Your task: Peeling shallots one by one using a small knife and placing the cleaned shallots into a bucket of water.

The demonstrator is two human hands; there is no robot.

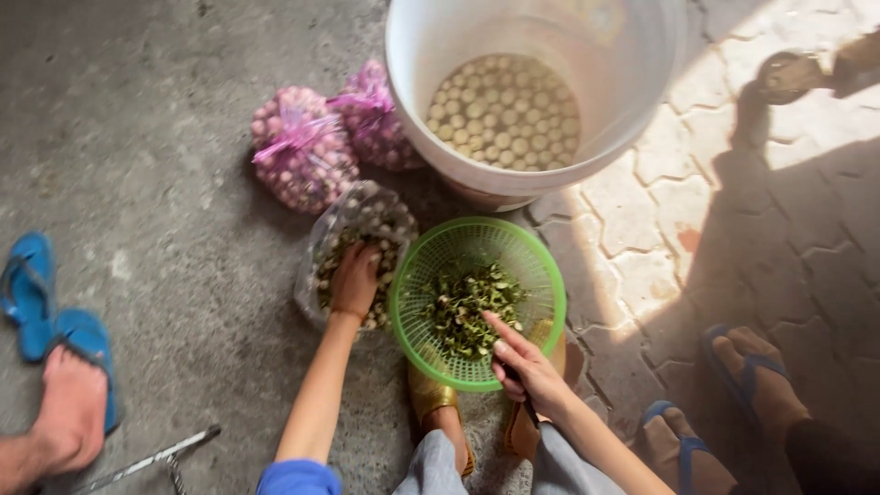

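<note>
My left hand [355,280] reaches down into an open clear plastic bag [316,266] full of small round seeds, fingers buried among them. My right hand [527,362] hovers at the near rim of a green plastic basket [408,275], fingers curled around a small dark tool, forefinger stretched toward the pile of green husks [472,307] inside. Beyond the basket stands a big white bucket [431,137] holding pale peeled seeds [504,110] in water.
Two tied pink mesh bags [302,147] of seeds lie left of the bucket. Another person's foot on a blue sandal [73,403] is at the left, a second person's sandalled feet [752,376] at the right. My own feet in gold sandals [435,403] rest under the basket.
</note>
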